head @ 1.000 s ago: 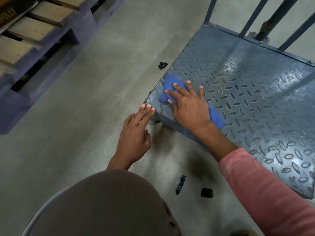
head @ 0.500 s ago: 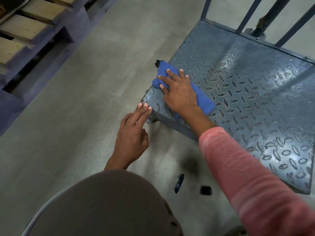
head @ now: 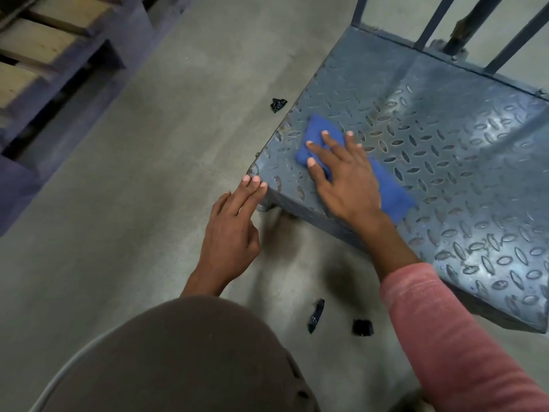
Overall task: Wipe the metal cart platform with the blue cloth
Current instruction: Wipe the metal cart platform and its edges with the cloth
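At the far left a wooden pallet point(head: 44, 52) was seen, well apart from the work. The left hand point(head: 231, 230) was held with straight fingers and nothing grasped, its fingertips laid against the near corner of the metal cart platform point(head: 445, 162). Just to the right, the blue cloth point(head: 392, 188) was pressed flat on the platform near that corner under the right hand point(head: 347, 179), whose fingers were spread over it rather than curled round it. The wiping step was judged to be in hand, with only the corner area covered. For the next move, the cloth would need to be drawn rightward across the plate under steady downward pressure. The platform was seen as blue-grey tread plate with raised ovals, scuffed near the edge and glossier toward the right, where upright bars point(head: 432, 22) rose.
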### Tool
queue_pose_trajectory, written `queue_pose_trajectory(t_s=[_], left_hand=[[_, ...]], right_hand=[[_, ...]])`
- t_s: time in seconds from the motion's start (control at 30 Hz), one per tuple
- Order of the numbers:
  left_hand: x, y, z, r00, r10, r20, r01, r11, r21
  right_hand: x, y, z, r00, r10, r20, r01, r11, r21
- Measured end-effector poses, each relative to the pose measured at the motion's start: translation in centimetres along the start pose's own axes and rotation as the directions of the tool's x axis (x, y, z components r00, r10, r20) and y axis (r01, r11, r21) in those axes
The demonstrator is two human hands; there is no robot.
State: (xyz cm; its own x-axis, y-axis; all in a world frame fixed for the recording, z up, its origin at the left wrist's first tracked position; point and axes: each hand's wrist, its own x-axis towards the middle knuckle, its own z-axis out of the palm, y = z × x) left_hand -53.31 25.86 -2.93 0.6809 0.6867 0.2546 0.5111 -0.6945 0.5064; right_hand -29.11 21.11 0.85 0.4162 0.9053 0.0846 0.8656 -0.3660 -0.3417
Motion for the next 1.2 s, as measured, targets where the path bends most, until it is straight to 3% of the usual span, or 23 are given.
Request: queue_pose_trajectory(t_s=[0.13,0.43,0.57,0.7,0.87,1.03,1.2], left_hand=[[-0.1,0.3,0.4,0.999,-0.006,-0.039,0.006,1.0,-0.008],[0.2,0.2,-0.1,1.0,-0.025,0.0,0.025,0.999,0.025],[0.4,0.6,-0.3,1.0,-0.004,0.007,0.004,0.997,0.081],[1.2,2.0,-0.2,0.998,0.061,-0.03,-0.053,0.977,0.209],[4.7,5.2,0.5,0.968,0.17,0.183,-0.211,0.948,0.236],[10.5,8.7,1.3,0.866,0.191,0.463,-0.325,0.918,0.228],[15.0,12.4,3.6,0.767,0.236,0.596,-0.484,0.823,0.298]], right_hand=[[-1.1,-3.5,1.5,0.972,-0.227,0.06,0.224,0.973,0.053],[-0.1,-7.7,2.9,0.984,-0.168,0.055,0.163,0.983,0.082],[-4.7,-6.4,2.7,0.997,-0.014,-0.078,0.017,0.999,0.042],[-6.7,-5.0,1.7,0.987,0.133,-0.093,-0.132,0.991,0.01],[-7.4,-0.2,-0.7,0.95,0.282,-0.135,-0.295,0.951,-0.092],[-9.6,6.6,-3.4,0.848,0.488,-0.209,-0.509,0.859,-0.06],[-10.8,11.8,-5.4,0.674,0.629,-0.387,-0.641,0.759,0.118]])
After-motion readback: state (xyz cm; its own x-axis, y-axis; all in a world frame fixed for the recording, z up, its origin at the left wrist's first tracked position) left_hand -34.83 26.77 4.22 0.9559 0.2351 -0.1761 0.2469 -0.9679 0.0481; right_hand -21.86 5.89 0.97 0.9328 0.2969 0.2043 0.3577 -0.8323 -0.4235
